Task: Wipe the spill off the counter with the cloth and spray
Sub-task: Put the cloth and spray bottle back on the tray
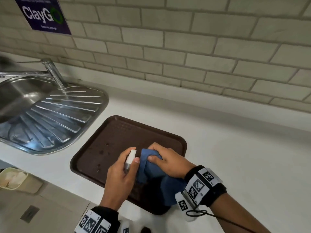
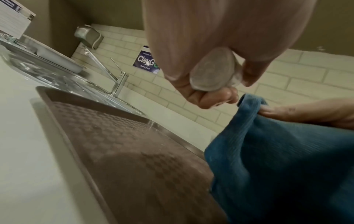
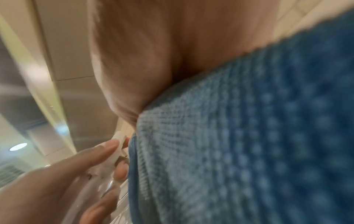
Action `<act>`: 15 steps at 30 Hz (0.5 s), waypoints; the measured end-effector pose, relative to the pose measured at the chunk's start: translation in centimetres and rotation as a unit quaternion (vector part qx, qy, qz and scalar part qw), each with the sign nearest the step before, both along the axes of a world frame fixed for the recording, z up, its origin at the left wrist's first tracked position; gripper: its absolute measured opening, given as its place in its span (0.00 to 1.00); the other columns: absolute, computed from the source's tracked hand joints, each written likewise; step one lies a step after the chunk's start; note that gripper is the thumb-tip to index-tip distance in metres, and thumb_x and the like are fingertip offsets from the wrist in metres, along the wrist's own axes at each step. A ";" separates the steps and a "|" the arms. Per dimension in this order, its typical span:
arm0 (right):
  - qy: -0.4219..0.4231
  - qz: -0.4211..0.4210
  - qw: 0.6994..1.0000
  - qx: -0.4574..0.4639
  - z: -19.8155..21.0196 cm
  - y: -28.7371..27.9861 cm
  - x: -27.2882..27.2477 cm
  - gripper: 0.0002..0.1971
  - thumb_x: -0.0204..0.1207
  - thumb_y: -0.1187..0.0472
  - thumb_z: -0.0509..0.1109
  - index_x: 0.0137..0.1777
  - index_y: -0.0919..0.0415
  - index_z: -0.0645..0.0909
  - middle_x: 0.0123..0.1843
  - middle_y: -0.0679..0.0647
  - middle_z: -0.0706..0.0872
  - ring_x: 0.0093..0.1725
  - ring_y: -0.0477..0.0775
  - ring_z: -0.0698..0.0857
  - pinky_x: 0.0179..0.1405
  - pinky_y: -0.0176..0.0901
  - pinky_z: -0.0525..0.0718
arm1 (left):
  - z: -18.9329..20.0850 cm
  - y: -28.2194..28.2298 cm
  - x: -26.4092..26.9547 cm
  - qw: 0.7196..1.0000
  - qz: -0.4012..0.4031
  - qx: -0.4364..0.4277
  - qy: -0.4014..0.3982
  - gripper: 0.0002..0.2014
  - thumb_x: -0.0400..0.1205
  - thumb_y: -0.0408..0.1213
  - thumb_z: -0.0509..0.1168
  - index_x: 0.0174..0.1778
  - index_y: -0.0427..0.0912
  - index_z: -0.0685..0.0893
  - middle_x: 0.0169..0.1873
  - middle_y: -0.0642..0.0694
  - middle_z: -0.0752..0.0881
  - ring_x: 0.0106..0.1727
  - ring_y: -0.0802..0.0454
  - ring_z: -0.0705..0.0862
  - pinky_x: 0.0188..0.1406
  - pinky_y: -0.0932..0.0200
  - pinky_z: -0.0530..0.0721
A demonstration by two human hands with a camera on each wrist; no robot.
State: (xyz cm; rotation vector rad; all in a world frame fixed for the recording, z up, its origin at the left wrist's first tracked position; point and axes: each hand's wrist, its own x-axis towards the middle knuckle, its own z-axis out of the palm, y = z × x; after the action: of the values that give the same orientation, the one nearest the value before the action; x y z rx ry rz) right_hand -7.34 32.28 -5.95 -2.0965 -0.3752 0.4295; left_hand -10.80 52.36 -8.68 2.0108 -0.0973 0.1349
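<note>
**Blue cloth and clear spray bottle, both in hand over the brown tray**

Item 1. Blue cloth (image 1: 148,167): ribbed fabric, bunched in the right hand (image 1: 168,163), thumb and curled fingers gripping its upper fold; the rest hangs down toward the near edge of the tray (image 1: 117,132).

Item 2. Spray bottle (image 1: 130,158): small, clear body, white top, long axis roughly upright, tilted slightly away. Held in the left hand (image 1: 120,180), fingers wrapped round the body, one fingertip up by the white top. Whether that fingertip is pressing cannot be told.

Item 3. Spill (image 1: 101,158): scattered dark droplets on the tray's surface, left of and beyond both hands.

Relation governing the next move: bottle and cloth sit just beside each other, bottle to the left. The droplets lie nearer the left hand, so a spray there comes naturally first; the cloth would then travel leftward across the tray.

Support: white counter (image 1: 235,157), tray resting on it beside the steel sink (image 1: 50,115).
</note>
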 end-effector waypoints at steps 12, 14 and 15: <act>0.092 0.025 0.991 -0.094 -4.0 3.0 4.3 0.07 0.83 0.50 0.63 0.55 0.51 0.74 0.50 0.55 0.86 0.50 0.54 0.85 0.54 0.54 0.80 | -1.9 4.3 8.4 0.998 -0.009 0.060 0.006 0.14 0.85 0.43 0.68 0.68 0.56 0.83 0.35 0.52 0.88 0.35 0.56 0.84 0.40 0.53 0.85; 0.074 0.009 0.988 -0.136 -4.6 2.5 5.3 0.06 0.83 0.49 0.61 0.55 0.48 0.72 0.47 0.55 0.86 0.46 0.56 0.85 0.52 0.57 0.82 | -2.1 4.4 9.5 0.997 -0.014 0.070 0.008 0.14 0.85 0.44 0.68 0.67 0.56 0.82 0.39 0.56 0.88 0.39 0.57 0.86 0.43 0.51 0.85; 0.061 0.002 0.985 -0.160 -4.8 2.2 5.7 0.06 0.82 0.47 0.60 0.54 0.46 0.71 0.46 0.54 0.86 0.45 0.57 0.85 0.50 0.58 0.82 | -2.2 4.4 10.0 0.997 -0.015 0.074 0.011 0.13 0.85 0.45 0.68 0.66 0.55 0.82 0.40 0.56 0.88 0.40 0.58 0.87 0.44 0.52 0.84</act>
State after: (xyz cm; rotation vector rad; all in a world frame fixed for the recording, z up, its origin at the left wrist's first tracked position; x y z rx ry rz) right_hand -1.65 34.45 -10.77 -2.3644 -0.2494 0.6536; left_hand -0.79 56.80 -10.90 2.1577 -0.1262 0.0895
